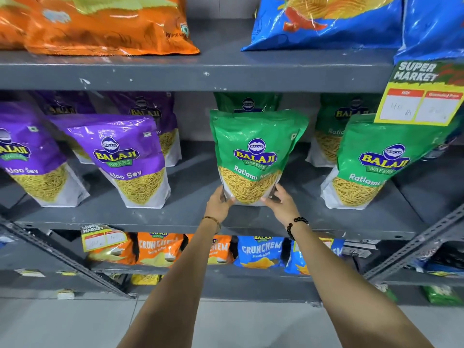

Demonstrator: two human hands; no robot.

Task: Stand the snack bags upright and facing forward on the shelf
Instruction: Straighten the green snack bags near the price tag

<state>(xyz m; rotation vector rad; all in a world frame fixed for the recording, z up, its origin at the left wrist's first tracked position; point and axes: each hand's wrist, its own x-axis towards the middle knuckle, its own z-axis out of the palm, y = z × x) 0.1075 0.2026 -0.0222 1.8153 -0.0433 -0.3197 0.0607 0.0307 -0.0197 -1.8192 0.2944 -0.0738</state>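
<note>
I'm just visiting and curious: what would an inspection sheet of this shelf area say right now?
Surface: grey metal shelf, paint scuffed on the edge of the shelf above.
Job's things: green Ratlami Sev bag upright, label forward; purple Aloo Sev bags lean sideways.
Clutter: price tag hangs over a green bag at right.
Hands: left hand and right hand grip the green bag's bottom corners.
Cables: nothing seen.
Surroundings: orange bag and blue bag above; Crunchem packs below; pale tiled floor.

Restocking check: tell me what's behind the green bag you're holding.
Behind the held green bag stands another green bag; only its top with the logo shows. The rest, and anything further back, is covered. Both hands grip the front bag's base.
</note>
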